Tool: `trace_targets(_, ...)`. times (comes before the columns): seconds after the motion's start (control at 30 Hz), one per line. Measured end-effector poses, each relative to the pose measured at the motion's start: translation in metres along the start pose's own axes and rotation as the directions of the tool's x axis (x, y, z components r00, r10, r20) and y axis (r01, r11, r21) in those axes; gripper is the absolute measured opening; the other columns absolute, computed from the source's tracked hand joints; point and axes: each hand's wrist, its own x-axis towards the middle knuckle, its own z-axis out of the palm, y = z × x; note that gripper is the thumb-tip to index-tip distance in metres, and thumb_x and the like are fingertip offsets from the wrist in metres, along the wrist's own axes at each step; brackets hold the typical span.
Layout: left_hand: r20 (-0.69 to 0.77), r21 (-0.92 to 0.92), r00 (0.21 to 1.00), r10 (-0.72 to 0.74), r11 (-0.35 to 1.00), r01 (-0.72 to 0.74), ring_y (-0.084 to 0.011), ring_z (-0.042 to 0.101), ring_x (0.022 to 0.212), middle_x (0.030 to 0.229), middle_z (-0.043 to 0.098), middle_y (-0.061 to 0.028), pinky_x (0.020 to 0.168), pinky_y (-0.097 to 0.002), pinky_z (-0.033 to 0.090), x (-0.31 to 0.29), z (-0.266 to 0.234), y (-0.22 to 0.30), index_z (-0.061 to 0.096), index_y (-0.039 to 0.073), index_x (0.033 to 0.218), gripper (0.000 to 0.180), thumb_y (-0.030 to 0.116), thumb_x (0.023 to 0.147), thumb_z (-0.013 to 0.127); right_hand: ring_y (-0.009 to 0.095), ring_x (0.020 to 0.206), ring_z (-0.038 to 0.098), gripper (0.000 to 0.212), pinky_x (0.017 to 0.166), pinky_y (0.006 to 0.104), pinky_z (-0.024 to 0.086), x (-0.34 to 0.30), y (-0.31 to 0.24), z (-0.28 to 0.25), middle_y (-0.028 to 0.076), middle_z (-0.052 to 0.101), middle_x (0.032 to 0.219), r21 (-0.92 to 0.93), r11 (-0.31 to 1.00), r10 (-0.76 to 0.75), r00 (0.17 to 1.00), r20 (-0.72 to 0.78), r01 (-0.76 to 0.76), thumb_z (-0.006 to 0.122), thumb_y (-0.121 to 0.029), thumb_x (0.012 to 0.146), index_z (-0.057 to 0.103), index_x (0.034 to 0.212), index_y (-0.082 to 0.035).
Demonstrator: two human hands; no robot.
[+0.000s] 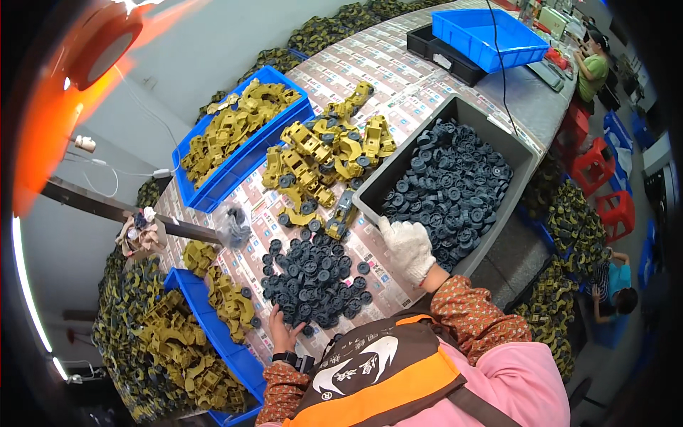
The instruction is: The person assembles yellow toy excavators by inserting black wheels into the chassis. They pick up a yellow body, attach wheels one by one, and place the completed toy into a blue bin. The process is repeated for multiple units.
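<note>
My left hand [282, 333], bare with a dark watch at the wrist, touches the near edge of a loose pile of dark grey toy wheels [306, 274]. Its fingers are spread, and no wheel shows in them. My right hand [409, 250] wears a white knitted glove and grips the near rim of a deep grey bin [519, 167]. Some of its fingertips are hidden by the glove and the rim. Many more wheels [455, 185] fill the bin. Beyond the loose pile lies a heap of mustard-yellow toy vehicle bodies [313, 153], some fitted with wheels.
A blue tray [196, 199] of yellow parts stands far left; another blue tray [228, 356] sits near left. A clear plastic bag [233, 226] lies by a dark metal bar [192, 229]. Stacked trays [491, 43] stand at the back. Two people work at right, near red stools [594, 165].
</note>
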Motion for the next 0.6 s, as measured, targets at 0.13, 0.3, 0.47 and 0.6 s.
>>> trace_targets(0.13,-0.054,0.019,0.999,-0.001,1.000,0.002,-0.0558,0.020,0.151,0.167,0.029,-0.0137,0.096,-0.0679,0.059,-0.006,-0.004,0.000,0.046,0.025,0.156,0.048,0.026,0.108,0.050,0.026,0.067,0.070,0.032,0.059,0.0410,0.052,-0.001,0.012,-0.010,0.006,0.067,0.073,0.064,0.993,-0.101,0.992,0.069,0.096,0.065,-0.022,0.090,0.063,0.116,-0.003)
trace_targets(0.3,0.006,-0.018,1.000,0.019,1.000,-0.019,-0.0496,0.036,0.144,0.158,0.038,-0.0143,0.093,-0.0678,0.060,-0.004,-0.024,-0.012,0.047,0.021,0.154,0.047,0.025,0.107,0.049,0.028,0.066,0.069,0.038,0.058,0.0414,0.052,-0.016,0.042,-0.024,0.007,0.066,0.073,0.116,0.954,-0.293,0.935,0.197,0.275,0.065,-0.019,0.088,0.061,0.121,0.000)
trace_targets(0.47,-0.064,0.032,0.998,-0.023,0.999,0.025,-0.0482,0.037,0.145,0.158,0.039,-0.0132,0.093,-0.0671,0.060,-0.002,-0.018,-0.017,0.050,0.022,0.153,0.046,0.023,0.107,0.049,0.030,0.068,0.069,0.039,0.061,0.0432,0.053,-0.032,0.074,-0.050,0.008,0.065,0.074,0.109,0.909,-0.416,0.852,0.318,0.403,0.062,-0.018,0.090,0.059,0.125,0.001)
trace_targets(0.6,-0.031,0.071,1.000,0.000,0.997,0.002,-0.0313,0.052,0.133,0.149,0.049,-0.0054,0.085,-0.0574,0.062,-0.001,-0.021,-0.025,0.055,0.023,0.147,0.040,0.024,0.107,0.050,0.027,0.068,0.069,0.035,0.062,0.0424,0.053,-0.042,0.106,-0.058,0.006,0.065,0.075,0.051,0.871,-0.468,0.793,0.391,0.489,0.060,-0.016,0.094,0.059,0.125,0.000)
